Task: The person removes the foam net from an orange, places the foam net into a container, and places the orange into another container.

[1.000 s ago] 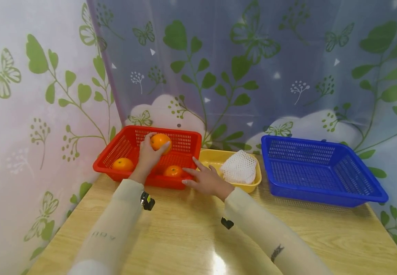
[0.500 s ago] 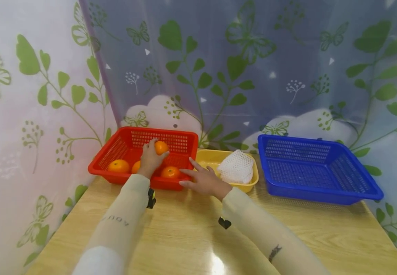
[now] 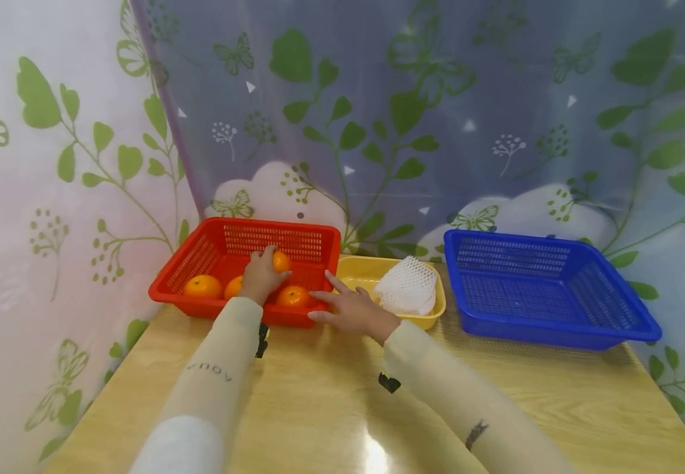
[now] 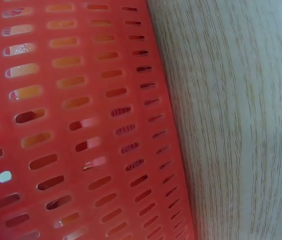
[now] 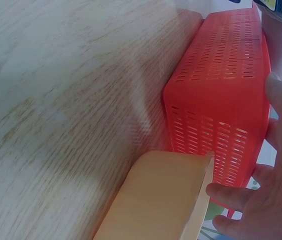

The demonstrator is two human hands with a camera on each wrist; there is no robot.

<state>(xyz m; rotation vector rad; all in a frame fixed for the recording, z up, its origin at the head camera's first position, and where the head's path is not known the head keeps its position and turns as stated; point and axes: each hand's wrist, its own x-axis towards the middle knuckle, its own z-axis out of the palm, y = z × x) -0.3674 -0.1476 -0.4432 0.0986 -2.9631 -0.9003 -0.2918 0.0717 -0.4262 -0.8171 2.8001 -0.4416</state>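
Observation:
In the head view my left hand [image 3: 259,275] reaches into the red basket [image 3: 167,291] and grips an orange [image 3: 282,262], thumb on its near right side. More oranges lie along the basket's front: one orange [image 3: 203,287] at the left, another orange [image 3: 232,288] partly behind my wrist, and an orange [image 3: 292,297] at the right. My right hand [image 3: 351,309] rests at the basket's right front corner, fingers spread at the rim. Fingers of that right hand [image 5: 281,175] also show by the basket in the right wrist view. The left wrist view shows the slotted basket wall [image 4: 91,110]; the hand is mostly hidden behind it.
A yellow tray [image 3: 440,311] holding white foam netting [image 3: 409,286] stands right of the red basket, under my right hand. Farther right is a blue basket [image 3: 550,334]. The wooden table [image 3: 319,408] meets a patterned curtain [image 3: 366,99] behind.
My left hand has lowered the orange deeper into the red basket and a little toward me. Another orange has come into sight beside the wrist. The right hand stays at the corner.

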